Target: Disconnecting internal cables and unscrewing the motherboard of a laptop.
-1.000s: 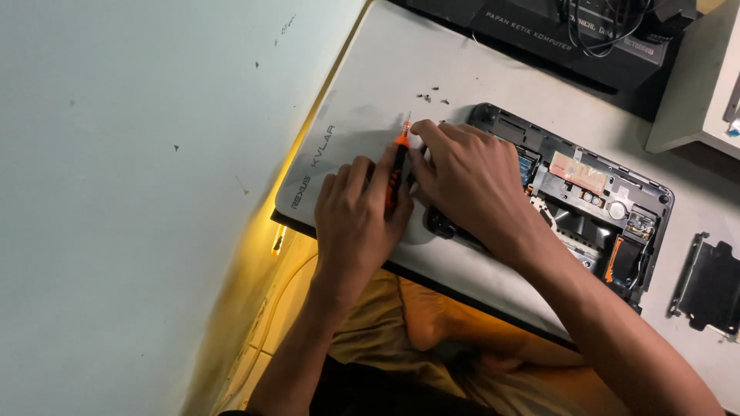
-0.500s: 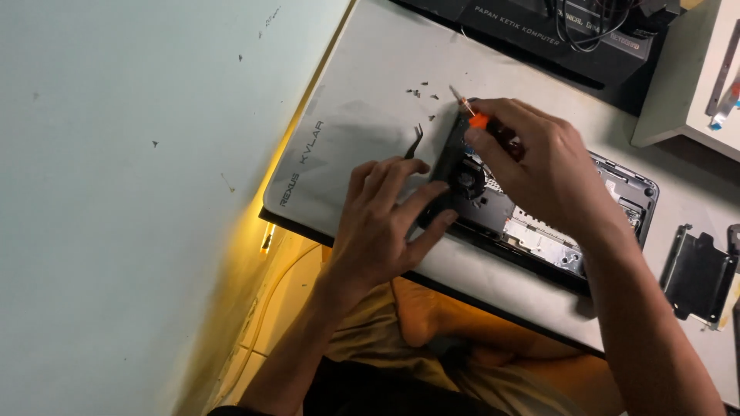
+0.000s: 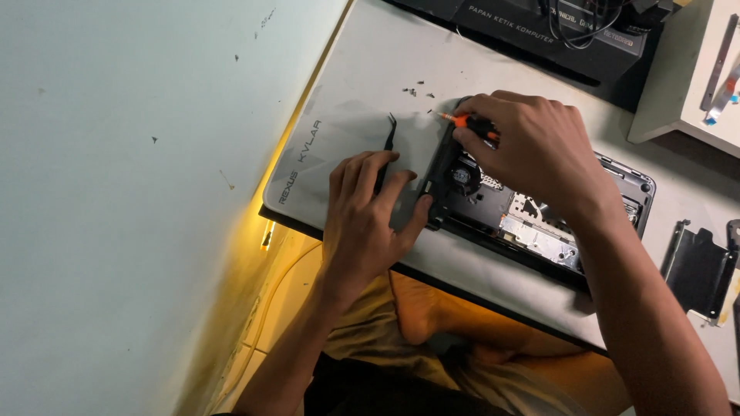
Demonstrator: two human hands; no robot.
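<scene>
An opened black laptop base (image 3: 539,219) lies on a pale grey work mat (image 3: 354,100), its fan and boards exposed. My right hand (image 3: 532,150) grips a small orange-and-black screwdriver (image 3: 466,123) above the laptop's left end, tip pointing left. My left hand (image 3: 370,219) rests flat on the mat beside the laptop's left edge, thumb touching the case, fingers on black tweezers (image 3: 387,146). Several tiny screws (image 3: 416,91) lie loose on the mat beyond the screwdriver tip.
A black keyboard box (image 3: 539,27) with cables sits at the far edge. A detached black metal bracket (image 3: 697,266) lies to the right. A white board with a flat cable (image 3: 709,69) is top right. The pale wall (image 3: 116,192) runs along the left; my legs are below the table edge.
My right hand moved right and away with the screwdriver, from over the mat's middle to the laptop's left end. My left hand spread flat onto the tweezers.
</scene>
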